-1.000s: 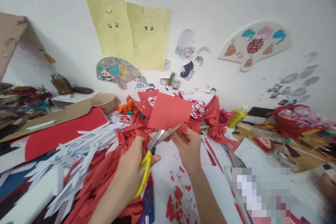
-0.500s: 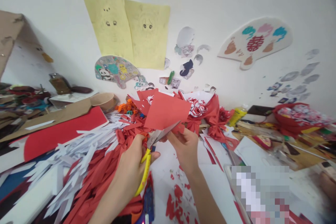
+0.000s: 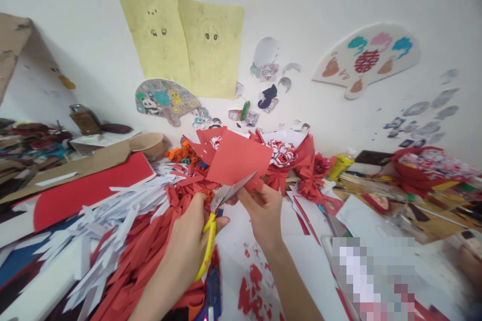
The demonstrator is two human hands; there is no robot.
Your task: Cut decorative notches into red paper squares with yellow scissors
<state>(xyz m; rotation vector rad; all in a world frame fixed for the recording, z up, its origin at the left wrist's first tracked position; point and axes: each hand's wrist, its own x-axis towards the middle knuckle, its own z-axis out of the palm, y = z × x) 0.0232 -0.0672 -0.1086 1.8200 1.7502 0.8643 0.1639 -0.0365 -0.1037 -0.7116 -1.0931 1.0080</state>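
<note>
My left hand (image 3: 194,233) is closed round the yellow handles of a pair of scissors (image 3: 208,251). Their metal blades point up and to the right, lying against the lower edge of a sheet of red paper (image 3: 241,156). That lower edge is pinched in the fingers of my right hand (image 3: 264,210), just right of the blade tip. The sheet stands raised in front of me, and its upper part hides some of the paper flowers behind. Beneath my hands, red paper scraps (image 3: 251,286) lie scattered on white paper (image 3: 237,241).
Red paper strips (image 3: 143,256) and white strips (image 3: 101,225) are heaped to the left. Red-and-white paper flowers (image 3: 282,153) stand against the wall. A yellow bottle (image 3: 342,166) and a red bouquet (image 3: 422,173) are at the right. Part of another hand (image 3: 470,266) shows at the right edge.
The red sheet has tilted and shifted very slightly left, along with my right hand. Both hands keep their grips, and the scissors have barely moved.
</note>
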